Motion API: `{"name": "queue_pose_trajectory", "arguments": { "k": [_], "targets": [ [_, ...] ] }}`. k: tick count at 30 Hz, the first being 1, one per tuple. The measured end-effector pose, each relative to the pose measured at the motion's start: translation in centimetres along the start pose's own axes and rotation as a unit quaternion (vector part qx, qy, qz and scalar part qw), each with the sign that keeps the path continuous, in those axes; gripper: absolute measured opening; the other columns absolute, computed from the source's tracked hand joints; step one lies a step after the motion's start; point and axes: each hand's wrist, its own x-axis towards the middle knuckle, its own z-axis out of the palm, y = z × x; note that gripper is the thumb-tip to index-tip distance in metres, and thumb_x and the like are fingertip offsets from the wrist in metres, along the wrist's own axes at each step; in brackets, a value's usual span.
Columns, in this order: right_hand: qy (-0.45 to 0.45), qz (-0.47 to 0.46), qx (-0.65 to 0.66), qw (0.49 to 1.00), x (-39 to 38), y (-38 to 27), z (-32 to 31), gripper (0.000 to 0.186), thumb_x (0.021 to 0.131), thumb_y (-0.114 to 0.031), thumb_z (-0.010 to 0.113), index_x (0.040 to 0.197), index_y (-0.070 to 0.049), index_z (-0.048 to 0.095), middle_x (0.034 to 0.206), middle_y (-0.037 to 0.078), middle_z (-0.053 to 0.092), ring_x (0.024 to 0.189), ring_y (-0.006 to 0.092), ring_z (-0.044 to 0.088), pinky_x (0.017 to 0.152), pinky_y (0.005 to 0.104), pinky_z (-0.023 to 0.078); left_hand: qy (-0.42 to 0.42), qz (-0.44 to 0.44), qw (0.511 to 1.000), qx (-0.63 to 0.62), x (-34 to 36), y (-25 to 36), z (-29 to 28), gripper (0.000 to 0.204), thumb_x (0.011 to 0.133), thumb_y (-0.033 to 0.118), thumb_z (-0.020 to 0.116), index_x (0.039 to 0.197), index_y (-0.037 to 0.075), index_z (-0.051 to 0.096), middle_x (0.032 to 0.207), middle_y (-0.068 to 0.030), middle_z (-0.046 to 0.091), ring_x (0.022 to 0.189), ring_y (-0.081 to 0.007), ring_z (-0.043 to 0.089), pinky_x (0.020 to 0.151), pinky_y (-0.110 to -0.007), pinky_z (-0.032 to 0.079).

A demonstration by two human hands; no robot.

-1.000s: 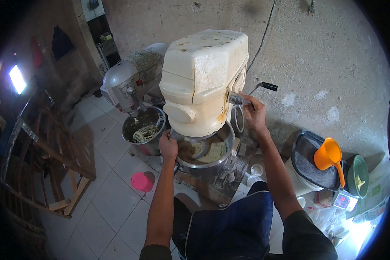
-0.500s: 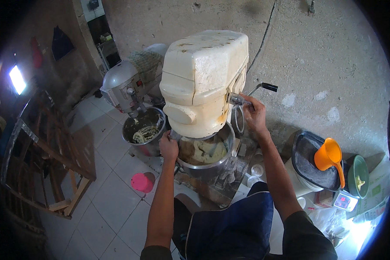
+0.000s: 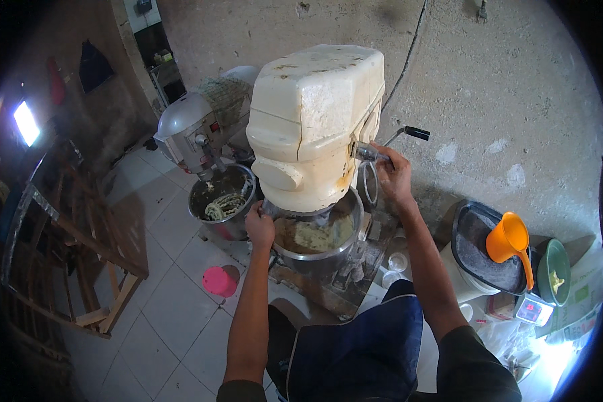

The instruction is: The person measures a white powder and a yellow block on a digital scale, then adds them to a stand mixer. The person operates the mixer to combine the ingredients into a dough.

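A large cream-coloured stand mixer (image 3: 315, 114) with rusty stains rises in front of me. Under its head sits a steel mixing bowl (image 3: 318, 256) holding a pale, lumpy dough (image 3: 318, 236); the beater in it is mostly hidden and blurred. My left hand (image 3: 260, 226) is closed on the bowl's left rim. My right hand (image 3: 395, 175) wraps round a grey lever (image 3: 367, 152) on the mixer's right side. Behind it, a crank with a black grip (image 3: 417, 134) sticks out, untouched.
A second mixer (image 3: 187, 124) with a dough-filled bowl (image 3: 208, 224) stands left. A pink cup (image 3: 218, 281) is on the tiled floor, near a wooden frame (image 3: 107, 268). At right are an orange jug (image 3: 506, 240) on a black tray (image 3: 469, 234), a green bowl (image 3: 555, 271) and a scale (image 3: 533, 311).
The dough in the near bowl has shifted and changed shape, with more blur beneath the mixer head. Both my hands keep their places.
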Motion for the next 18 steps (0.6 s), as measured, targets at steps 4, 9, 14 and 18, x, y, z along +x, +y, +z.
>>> {"name": "queue_pose_trajectory", "arguments": {
  "k": [4,9,14,18],
  "targets": [
    [0.0,0.034,0.027,0.999,-0.2,0.1,0.0,0.045,0.073,0.008,0.051,0.112,-0.005,0.068,0.079,0.011,0.067,0.059,0.0133,0.053,0.059,0.026,0.045,-0.013,-0.005,1.0,-0.009,-0.1,0.4,-0.3,0.044,0.075,0.001,0.05,0.117,-0.003,0.062,0.104,-0.0245,0.065,0.1,-0.0384,0.062,0.09,-0.044,0.046],
    [-0.008,0.016,0.018,1.0,0.0,0.7,0.3,0.045,0.074,0.008,0.051,0.113,-0.006,0.068,0.079,0.009,0.066,0.061,0.0102,0.052,0.059,0.0253,0.043,-0.008,-0.008,1.0,0.002,-0.1,0.7,-0.2,0.044,0.075,0.001,0.049,0.117,-0.003,0.061,0.105,-0.0247,0.065,0.1,-0.0384,0.062,0.09,-0.044,0.046],
    [0.008,0.012,0.02,1.0,0.1,0.4,0.0,0.044,0.073,0.008,0.052,0.112,-0.006,0.068,0.078,0.01,0.066,0.058,0.0113,0.051,0.058,0.0256,0.043,-0.002,0.006,1.0,0.014,0.0,0.3,-0.1,0.042,0.076,0.001,0.049,0.116,-0.003,0.061,0.103,-0.0251,0.065,0.099,-0.0394,0.062,0.09,-0.045,0.046],
    [-0.013,0.021,0.009,1.0,-0.2,-0.5,-0.1,0.044,0.073,0.008,0.052,0.111,-0.006,0.068,0.077,0.009,0.065,0.058,0.0115,0.051,0.057,0.0256,0.043,0.014,0.025,1.0,0.001,0.1,-0.4,0.1,0.04,0.077,0.002,0.049,0.115,-0.003,0.062,0.102,-0.0258,0.065,0.099,-0.0402,0.062,0.089,-0.045,0.046]
  ]
}}
